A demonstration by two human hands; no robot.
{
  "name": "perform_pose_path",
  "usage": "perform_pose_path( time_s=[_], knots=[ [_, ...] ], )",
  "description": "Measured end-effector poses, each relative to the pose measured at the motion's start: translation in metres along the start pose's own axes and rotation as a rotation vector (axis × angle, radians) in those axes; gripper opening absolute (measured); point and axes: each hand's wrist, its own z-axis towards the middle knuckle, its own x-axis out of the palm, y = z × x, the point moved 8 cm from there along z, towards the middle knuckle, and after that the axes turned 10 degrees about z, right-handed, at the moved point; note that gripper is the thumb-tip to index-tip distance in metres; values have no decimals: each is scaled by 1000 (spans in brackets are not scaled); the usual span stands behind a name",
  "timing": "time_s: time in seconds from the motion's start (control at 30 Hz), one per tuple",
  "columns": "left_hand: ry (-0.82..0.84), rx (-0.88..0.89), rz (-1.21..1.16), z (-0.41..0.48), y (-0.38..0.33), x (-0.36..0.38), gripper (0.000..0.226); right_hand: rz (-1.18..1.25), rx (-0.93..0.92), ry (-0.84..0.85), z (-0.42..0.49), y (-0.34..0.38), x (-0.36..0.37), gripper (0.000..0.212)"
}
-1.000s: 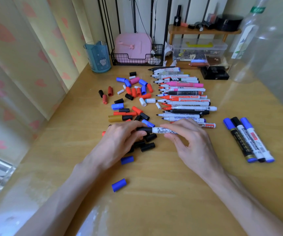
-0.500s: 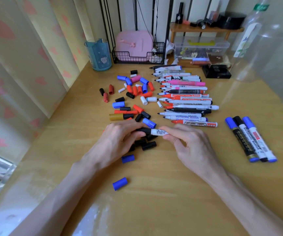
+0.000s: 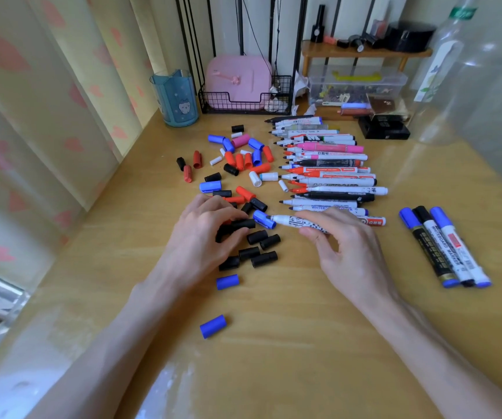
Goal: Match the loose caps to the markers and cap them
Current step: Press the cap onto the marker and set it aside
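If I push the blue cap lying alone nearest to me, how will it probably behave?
The blue cap is a short cylinder lying on its side, so it would likely roll. It looks small and plastic, probably light and stiff. The glossy table may let it slide easily.

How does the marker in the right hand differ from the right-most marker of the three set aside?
The held marker is uncapped, its black tip bare; the set-aside marker wears a blue cap. The held marker is gripped in the right hand, pointing left; the set-aside marker lies untouched on the table. Both have white printed barrels.
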Motion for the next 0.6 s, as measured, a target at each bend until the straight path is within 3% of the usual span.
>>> perform_pose_path(
  time_s=[0.37,0.6],
  knots=[
    [45,92,-85,1,-5,8,29,8,17,-11,0,-3,-4,24],
    [39,145,20,5,-13,8,22,-14,19,15,0,-6,-2,27]
  ],
)
